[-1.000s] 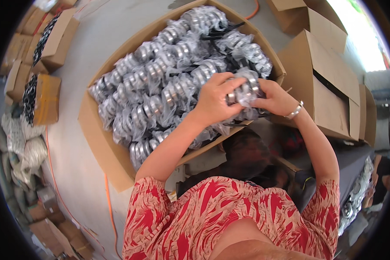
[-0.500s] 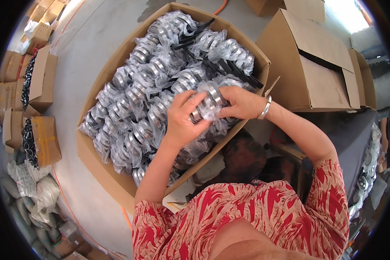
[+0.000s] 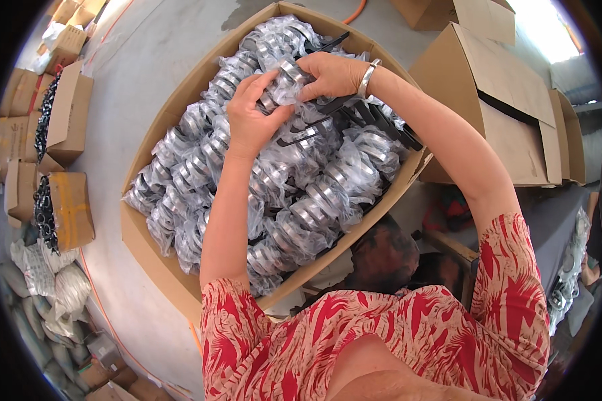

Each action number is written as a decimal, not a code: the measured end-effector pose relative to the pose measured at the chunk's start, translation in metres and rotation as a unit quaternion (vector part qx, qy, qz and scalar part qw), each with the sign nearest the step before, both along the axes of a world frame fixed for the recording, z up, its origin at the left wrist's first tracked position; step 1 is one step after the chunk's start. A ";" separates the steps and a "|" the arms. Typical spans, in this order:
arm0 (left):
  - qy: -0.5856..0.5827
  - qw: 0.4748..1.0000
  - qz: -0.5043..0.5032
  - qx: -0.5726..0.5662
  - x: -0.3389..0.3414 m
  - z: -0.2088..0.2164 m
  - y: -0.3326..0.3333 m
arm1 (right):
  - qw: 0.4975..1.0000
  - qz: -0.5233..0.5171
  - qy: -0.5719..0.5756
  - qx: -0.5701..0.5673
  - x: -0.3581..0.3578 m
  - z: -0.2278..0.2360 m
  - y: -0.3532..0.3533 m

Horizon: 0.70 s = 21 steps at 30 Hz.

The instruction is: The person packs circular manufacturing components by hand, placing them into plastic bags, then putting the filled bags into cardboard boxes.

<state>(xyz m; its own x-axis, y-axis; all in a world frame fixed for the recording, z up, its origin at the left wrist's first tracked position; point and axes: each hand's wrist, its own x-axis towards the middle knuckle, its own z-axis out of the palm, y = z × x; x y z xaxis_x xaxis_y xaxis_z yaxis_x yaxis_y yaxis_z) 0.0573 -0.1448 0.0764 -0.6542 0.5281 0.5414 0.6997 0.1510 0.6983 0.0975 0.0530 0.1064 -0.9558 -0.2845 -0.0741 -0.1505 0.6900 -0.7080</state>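
A silver round metal part in clear plastic wrap (image 3: 289, 75) is held between my two hands over the upper part of a large open carton (image 3: 160, 127). My left hand (image 3: 254, 113) grips its lower left end, thumb and fingers curled round it. From the right, my right hand (image 3: 333, 73) pinches its other end; a silver bangle (image 3: 368, 78) circles that wrist. Beneath, rows of similar plastic-wrapped metal parts (image 3: 314, 207) fill the carton. Black strip-like pieces (image 3: 374, 119) lie among them on the right, partly under my right forearm.
A big brown box (image 3: 515, 127) with folded flaps stands to the right. Smaller cartons (image 3: 71, 210) line the left, some holding dark parts. Pale sacks (image 3: 70, 294) lie at lower left. An orange cable (image 3: 97, 294) runs along the grey floor (image 3: 117, 167).
Both hands have moved away from me and slightly left, from the carton's near right side to its far part. A row of wrapped parts now shows where they were.
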 end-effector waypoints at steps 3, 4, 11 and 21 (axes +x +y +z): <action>-0.002 1.000 0.019 0.004 -0.006 -0.017 0.008 | 0.999 0.022 -0.021 0.030 -0.013 -0.006 0.007; 0.010 0.999 0.037 0.004 -0.009 -0.023 0.010 | 0.997 0.022 -0.048 0.050 -0.017 0.002 0.006; 0.120 0.967 0.083 -0.210 -0.009 -0.046 0.017 | 0.996 0.039 -0.041 0.062 -0.034 -0.040 0.029; 0.136 0.971 0.100 -0.169 0.009 -0.038 0.019 | 0.992 0.002 0.084 0.099 -0.021 -0.046 0.018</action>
<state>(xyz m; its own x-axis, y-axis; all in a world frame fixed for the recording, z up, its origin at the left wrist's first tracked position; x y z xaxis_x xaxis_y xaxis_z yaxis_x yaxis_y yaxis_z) 0.0662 -0.1259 0.0384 -0.6183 0.5835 0.5266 0.7850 0.4910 0.3778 0.0766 0.0713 0.0606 -0.9582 -0.2845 0.0305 -0.2577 0.8118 -0.5241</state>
